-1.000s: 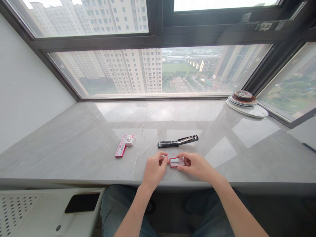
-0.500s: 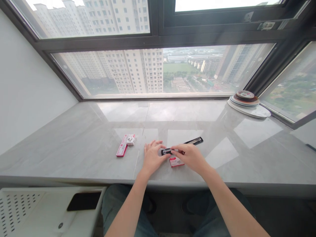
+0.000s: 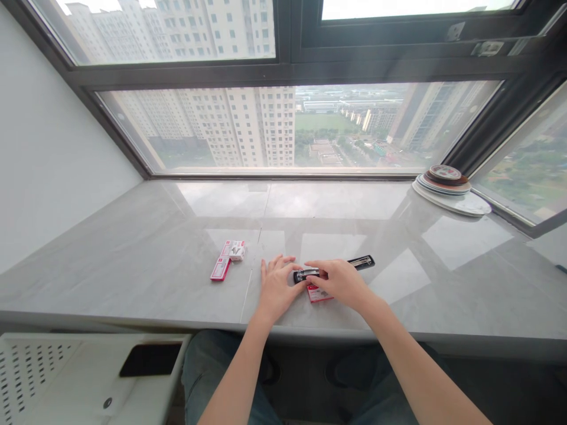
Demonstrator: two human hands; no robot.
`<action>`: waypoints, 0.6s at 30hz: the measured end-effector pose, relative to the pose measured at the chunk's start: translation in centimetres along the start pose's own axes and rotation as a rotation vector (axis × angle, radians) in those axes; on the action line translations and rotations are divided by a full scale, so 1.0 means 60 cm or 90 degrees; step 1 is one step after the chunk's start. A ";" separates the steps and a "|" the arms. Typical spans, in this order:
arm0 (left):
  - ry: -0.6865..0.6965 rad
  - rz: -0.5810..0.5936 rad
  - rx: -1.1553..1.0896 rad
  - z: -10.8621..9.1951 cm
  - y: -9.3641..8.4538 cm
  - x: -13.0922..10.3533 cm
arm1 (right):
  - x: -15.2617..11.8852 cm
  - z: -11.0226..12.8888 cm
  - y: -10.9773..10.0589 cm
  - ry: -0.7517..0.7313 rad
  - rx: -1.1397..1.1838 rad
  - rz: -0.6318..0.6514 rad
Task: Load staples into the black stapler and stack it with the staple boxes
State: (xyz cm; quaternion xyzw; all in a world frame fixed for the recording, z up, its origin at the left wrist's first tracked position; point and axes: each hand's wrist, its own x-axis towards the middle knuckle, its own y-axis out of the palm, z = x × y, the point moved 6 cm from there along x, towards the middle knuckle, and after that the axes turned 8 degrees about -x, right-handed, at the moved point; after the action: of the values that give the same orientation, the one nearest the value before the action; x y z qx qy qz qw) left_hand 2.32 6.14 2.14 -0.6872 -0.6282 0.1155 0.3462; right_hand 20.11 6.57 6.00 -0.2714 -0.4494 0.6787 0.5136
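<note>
Opened stapler [image 3: 305, 275] lies on table [image 3: 155, 265] just beyond small box [image 3: 319, 294], likely stiff, light, slick; half-curled left hand [image 3: 278, 288] grips its left end, probably best hold; right hand [image 3: 340, 284], nearly closed, covers its middle, pinch hidden.

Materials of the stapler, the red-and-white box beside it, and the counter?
Stapler: black body, plastic or painted metal; shiny silvery rail looks like metal.
Red-and-white box: probably printed cardboard, given flat faces and straight edges.
Counter: polished stone or glazed tile; grey veining, mirror-like reflections.

Stacked discs [image 3: 450, 190] (by the window [image 3: 292, 130])
</note>
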 end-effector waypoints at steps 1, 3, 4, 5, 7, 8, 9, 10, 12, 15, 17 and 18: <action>-0.002 0.001 0.001 0.000 0.000 0.000 | -0.004 -0.006 -0.005 0.025 -0.009 -0.013; -0.005 0.005 0.006 0.000 0.001 -0.001 | -0.013 -0.015 -0.014 0.072 -0.025 -0.029; -0.008 0.007 0.010 -0.001 0.001 -0.001 | -0.018 -0.015 -0.015 0.083 -0.026 -0.027; -0.010 0.008 0.014 -0.001 0.001 -0.001 | -0.023 -0.013 -0.015 0.081 -0.014 -0.016; -0.016 0.010 0.024 -0.001 0.000 -0.001 | -0.035 -0.002 -0.007 0.059 0.050 0.025; -0.018 0.010 0.029 -0.001 0.000 -0.001 | -0.042 0.002 -0.003 0.050 0.099 0.043; -0.019 0.011 0.032 -0.002 -0.001 -0.001 | -0.050 0.002 0.001 0.052 0.157 0.057; -0.019 0.013 0.034 -0.002 0.000 -0.001 | -0.060 -0.005 0.005 0.068 0.217 0.066; -0.017 0.018 0.036 -0.002 0.000 -0.001 | -0.082 -0.037 0.013 0.146 0.329 0.087; -0.013 0.026 0.032 -0.002 0.001 0.000 | -0.117 -0.112 0.015 0.316 0.424 0.100; -0.011 0.032 0.029 -0.001 0.002 0.001 | -0.125 -0.152 0.002 0.378 0.461 0.057; -0.011 0.035 0.028 -0.001 0.002 0.002 | -0.122 -0.163 -0.007 0.381 0.479 0.028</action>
State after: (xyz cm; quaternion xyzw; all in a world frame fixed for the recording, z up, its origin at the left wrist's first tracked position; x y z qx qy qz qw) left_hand 2.48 6.22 2.15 -0.6954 -0.6092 0.1447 0.3525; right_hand 30.83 2.97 1.30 -0.2594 0.0009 0.6971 0.6684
